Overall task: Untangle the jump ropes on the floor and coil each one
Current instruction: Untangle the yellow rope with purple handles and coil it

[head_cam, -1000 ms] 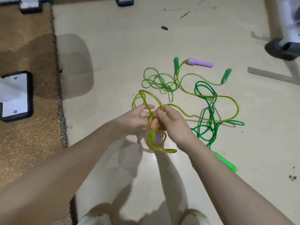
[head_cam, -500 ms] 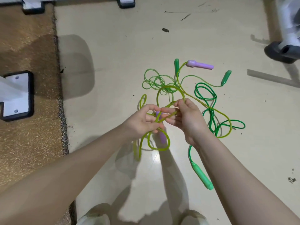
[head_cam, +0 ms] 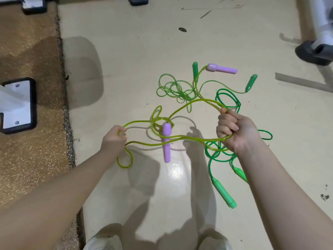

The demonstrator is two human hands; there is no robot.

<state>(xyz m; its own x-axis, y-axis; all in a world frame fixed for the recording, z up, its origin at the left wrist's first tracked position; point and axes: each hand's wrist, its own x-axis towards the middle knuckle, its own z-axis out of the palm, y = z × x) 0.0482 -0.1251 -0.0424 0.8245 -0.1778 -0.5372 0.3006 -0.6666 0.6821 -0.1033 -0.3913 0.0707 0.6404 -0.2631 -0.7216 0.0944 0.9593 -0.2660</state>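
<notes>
My left hand (head_cam: 115, 139) pinches the yellow-green rope (head_cam: 189, 103); my right hand (head_cam: 234, 130) is fisted around it, out to the right of the hanging purple handle (head_cam: 167, 141). The dark green rope (head_cam: 228, 98) sprawls on the floor (head_cam: 126, 51) beyond that handle, perhaps snagged in my right grip too.

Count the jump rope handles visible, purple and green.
6. Purple: one far on the floor, one hanging between the hands. Green: two far, two near the right forearm. None appear hidden.
</notes>
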